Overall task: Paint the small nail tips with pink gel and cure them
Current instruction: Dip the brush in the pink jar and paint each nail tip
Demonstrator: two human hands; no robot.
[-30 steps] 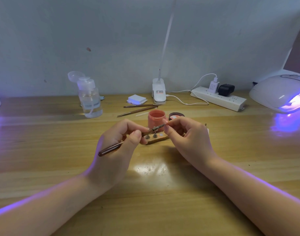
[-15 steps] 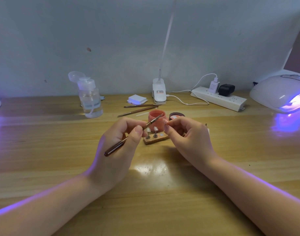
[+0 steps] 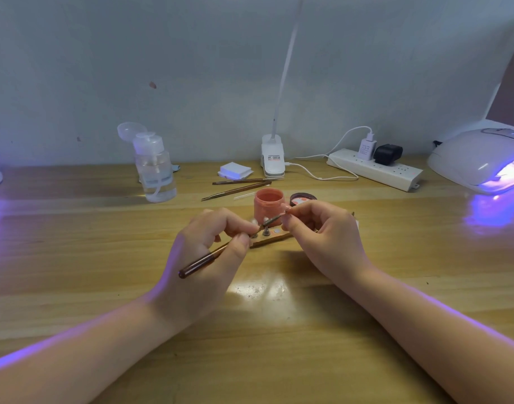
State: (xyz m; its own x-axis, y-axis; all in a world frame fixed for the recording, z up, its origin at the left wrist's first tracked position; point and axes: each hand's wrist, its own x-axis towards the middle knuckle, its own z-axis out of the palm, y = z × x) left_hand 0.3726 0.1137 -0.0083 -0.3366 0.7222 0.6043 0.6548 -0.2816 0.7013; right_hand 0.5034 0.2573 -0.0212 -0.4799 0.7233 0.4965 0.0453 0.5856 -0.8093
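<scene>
Your left hand (image 3: 203,258) pinched a slim dark-brown gel brush (image 3: 220,252) between thumb and curled fingers, its bristle end angled up toward the right. Your right hand (image 3: 323,240) was clamped by its fingertips on a small pink nail tip (image 3: 285,209), held just above a low wooden stand (image 3: 274,239) and touching, or nearly touching, the brush end; contact was too fine to confirm. On the stand, two small metal pegs (image 3: 266,232) stood upright beside a bare round disc, suggesting an empty seat for the held tip. Just behind stood an open coral-pink gel jar (image 3: 269,207), with its dark round lid (image 3: 303,198) lying alongside. Farther back on the wooden tabletop (image 3: 279,330) lay two spare thin brushes (image 3: 241,185), a clear pump bottle (image 3: 155,173), a white pad stack (image 3: 235,170) and a white power strip (image 3: 375,169). At far right, a white curing lamp (image 3: 480,161) glowed violet. Judged from this layout, painting was under way on one tip; any remaining tips and the curing step appeared outstanding.
</scene>
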